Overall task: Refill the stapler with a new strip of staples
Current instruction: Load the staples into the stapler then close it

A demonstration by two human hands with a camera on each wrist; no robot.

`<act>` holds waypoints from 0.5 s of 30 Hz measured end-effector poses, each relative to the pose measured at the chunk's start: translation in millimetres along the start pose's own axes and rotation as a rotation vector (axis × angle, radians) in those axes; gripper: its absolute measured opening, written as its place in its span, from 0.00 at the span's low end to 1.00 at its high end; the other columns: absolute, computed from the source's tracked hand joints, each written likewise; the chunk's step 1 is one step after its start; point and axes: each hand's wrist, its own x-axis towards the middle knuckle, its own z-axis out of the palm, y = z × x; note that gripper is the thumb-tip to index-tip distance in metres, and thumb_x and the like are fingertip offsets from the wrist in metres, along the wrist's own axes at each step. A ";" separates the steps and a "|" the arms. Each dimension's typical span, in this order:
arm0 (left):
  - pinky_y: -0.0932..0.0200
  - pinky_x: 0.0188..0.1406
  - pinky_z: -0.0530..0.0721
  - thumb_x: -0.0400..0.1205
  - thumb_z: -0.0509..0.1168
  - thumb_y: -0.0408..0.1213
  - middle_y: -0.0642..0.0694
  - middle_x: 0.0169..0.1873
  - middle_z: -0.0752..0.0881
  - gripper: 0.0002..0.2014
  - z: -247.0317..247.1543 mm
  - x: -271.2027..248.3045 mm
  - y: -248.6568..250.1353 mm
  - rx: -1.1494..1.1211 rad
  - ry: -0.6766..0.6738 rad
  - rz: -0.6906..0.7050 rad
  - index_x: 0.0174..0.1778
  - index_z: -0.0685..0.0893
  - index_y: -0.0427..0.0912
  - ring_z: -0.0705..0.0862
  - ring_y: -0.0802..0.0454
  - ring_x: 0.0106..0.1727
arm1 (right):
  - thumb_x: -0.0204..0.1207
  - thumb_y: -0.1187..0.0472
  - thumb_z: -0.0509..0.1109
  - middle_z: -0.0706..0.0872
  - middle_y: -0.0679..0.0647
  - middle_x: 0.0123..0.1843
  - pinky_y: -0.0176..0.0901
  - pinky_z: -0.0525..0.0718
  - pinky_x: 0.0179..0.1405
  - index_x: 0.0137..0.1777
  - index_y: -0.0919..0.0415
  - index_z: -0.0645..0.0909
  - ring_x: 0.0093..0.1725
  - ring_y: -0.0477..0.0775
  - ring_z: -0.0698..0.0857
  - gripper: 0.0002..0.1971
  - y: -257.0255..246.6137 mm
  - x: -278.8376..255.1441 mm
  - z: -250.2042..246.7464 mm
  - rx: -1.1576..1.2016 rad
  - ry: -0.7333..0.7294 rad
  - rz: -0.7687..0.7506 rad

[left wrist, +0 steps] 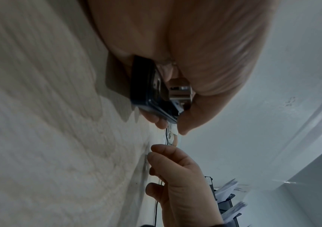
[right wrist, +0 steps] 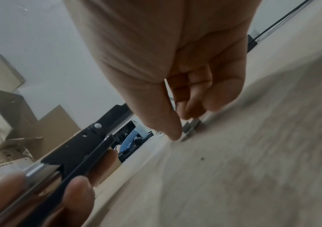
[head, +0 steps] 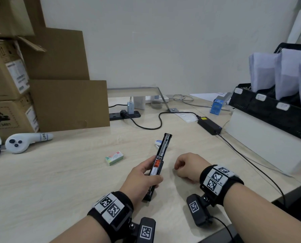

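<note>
A black stapler (head: 161, 151) is swung open, its metal staple channel and orange pusher facing up, pointing away from me. My left hand (head: 155, 170) grips its near half, thumb on the right side and fingers on the left; the same grip shows around the stapler (left wrist: 150, 92) in the left wrist view. To its right, my right hand (head: 177, 168) rests on the table with curled fingers. In the right wrist view its thumb and fingertips (right wrist: 187, 115) pinch a short metal staple strip (right wrist: 192, 126) lying on the tabletop. A green and white staple box (head: 114, 157) lies left of the stapler.
A small white and blue item (head: 158, 142) sits by the stapler's far end. A power adapter (head: 209, 126) and its cable run along the right. Cardboard boxes (head: 9, 76) and a white controller (head: 23, 142) stand left, a black file tray (head: 277, 106) right, a power strip (head: 124, 114) behind.
</note>
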 end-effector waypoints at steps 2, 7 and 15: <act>0.51 0.43 0.86 0.69 0.77 0.30 0.48 0.58 0.90 0.36 0.2 -0.5 0.7 0.004 -0.002 0.003 0.74 0.84 0.58 0.86 0.49 0.35 | 0.71 0.55 0.76 0.85 0.44 0.40 0.36 0.78 0.39 0.41 0.49 0.86 0.40 0.48 0.84 0.02 0.8 0.9 -1.8 -0.100 0.044 -0.025; 0.52 0.43 0.87 0.70 0.76 0.29 0.49 0.58 0.89 0.35 -0.8 -1.1 0.9 0.000 -0.007 0.013 0.74 0.84 0.59 0.86 0.50 0.36 | 0.71 0.58 0.76 0.86 0.44 0.36 0.39 0.83 0.38 0.41 0.50 0.86 0.34 0.48 0.84 0.02 3.6 1.6 -2.7 -0.061 0.016 0.022; 0.55 0.37 0.86 0.77 0.74 0.24 0.48 0.58 0.89 0.33 -1.2 -2.8 2.5 0.011 -0.010 0.011 0.73 0.84 0.61 0.86 0.49 0.35 | 0.72 0.58 0.72 0.89 0.49 0.41 0.42 0.87 0.39 0.47 0.52 0.87 0.29 0.48 0.83 0.05 3.6 1.1 -1.8 -0.037 0.064 0.011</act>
